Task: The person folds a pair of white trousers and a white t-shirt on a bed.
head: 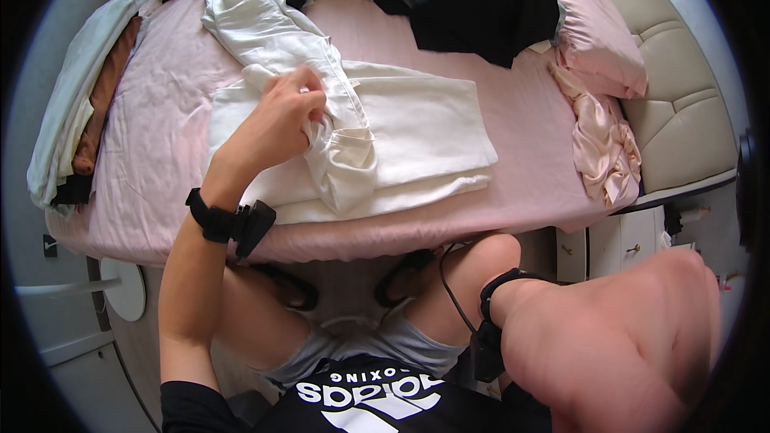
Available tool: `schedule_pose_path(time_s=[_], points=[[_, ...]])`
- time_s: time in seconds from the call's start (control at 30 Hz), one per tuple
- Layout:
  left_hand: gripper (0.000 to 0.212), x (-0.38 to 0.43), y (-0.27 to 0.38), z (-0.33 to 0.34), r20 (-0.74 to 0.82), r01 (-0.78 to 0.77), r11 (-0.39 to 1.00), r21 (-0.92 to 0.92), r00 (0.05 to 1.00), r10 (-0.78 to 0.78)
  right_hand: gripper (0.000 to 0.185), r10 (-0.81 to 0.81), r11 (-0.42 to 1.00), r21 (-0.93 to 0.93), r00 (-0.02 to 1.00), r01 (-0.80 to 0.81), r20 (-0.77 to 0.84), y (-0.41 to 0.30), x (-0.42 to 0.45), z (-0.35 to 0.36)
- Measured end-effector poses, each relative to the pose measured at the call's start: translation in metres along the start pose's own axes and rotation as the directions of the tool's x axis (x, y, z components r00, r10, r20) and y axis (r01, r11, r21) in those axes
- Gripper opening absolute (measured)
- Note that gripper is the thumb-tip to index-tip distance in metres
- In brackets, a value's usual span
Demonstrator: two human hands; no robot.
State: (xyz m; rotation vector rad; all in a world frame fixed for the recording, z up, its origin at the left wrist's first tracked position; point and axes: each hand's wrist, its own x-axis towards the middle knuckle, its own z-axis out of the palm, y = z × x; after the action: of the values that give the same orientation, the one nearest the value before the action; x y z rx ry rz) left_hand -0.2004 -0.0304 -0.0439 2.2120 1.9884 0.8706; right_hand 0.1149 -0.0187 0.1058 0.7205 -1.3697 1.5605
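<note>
My left hand [295,108] pinches the gathered fabric of a crumpled white garment [343,159] on the bed. This garment stretches from the upper left down across a flat, folded white garment [427,120], which lies in layers near the bed's front edge. A long seam runs along the upper garment beside my fingers. My right hand [613,331] is raised close to the camera at the lower right, away from the clothes. It looks large and partly blurred, and its fingers are hidden. Both wrists wear black straps with a device.
Folded clothes [84,96] are stacked at the bed's left end. Dark and polka-dot clothes [475,12] lie along the far side. A pink pillow [601,36] and a crumpled satin cloth [601,132] lie by the padded headboard [680,96]. A white drawer cabinet [607,246] stands at right.
</note>
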Motion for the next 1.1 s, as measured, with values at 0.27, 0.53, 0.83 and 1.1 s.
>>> schedule_pose_path(time_s=[0.27, 0.53, 0.83, 1.1], points=[[0.005, -0.009, -0.025, -0.028, -0.157, 0.100, 0.995, 0.007, 0.983, -0.097, 0.034, -0.022, 0.999, 0.042, 1.000, 0.023, -0.007, 0.001, 0.001, 0.005], [0.037, -0.068, -0.079, -0.078, -0.261, 0.701, 0.655, 0.282, 0.713, -0.651, 0.032, -0.024, 0.997, 0.071, 1.000, 0.025, -0.002, 0.014, 0.006, 0.007], [0.061, -0.055, 0.004, -0.085, 0.173, 0.292, 0.910, 0.293, 0.920, -0.351, 0.031, -0.025, 0.993, 0.119, 1.000, 0.024, 0.003, 0.016, 0.011, 0.005], [0.046, -0.037, 0.018, -0.043, 0.116, 0.181, 0.981, 0.075, 0.975, -0.189, 0.030, -0.005, 0.989, 0.150, 1.000, 0.007, -0.013, 0.014, 0.016, -0.006]])
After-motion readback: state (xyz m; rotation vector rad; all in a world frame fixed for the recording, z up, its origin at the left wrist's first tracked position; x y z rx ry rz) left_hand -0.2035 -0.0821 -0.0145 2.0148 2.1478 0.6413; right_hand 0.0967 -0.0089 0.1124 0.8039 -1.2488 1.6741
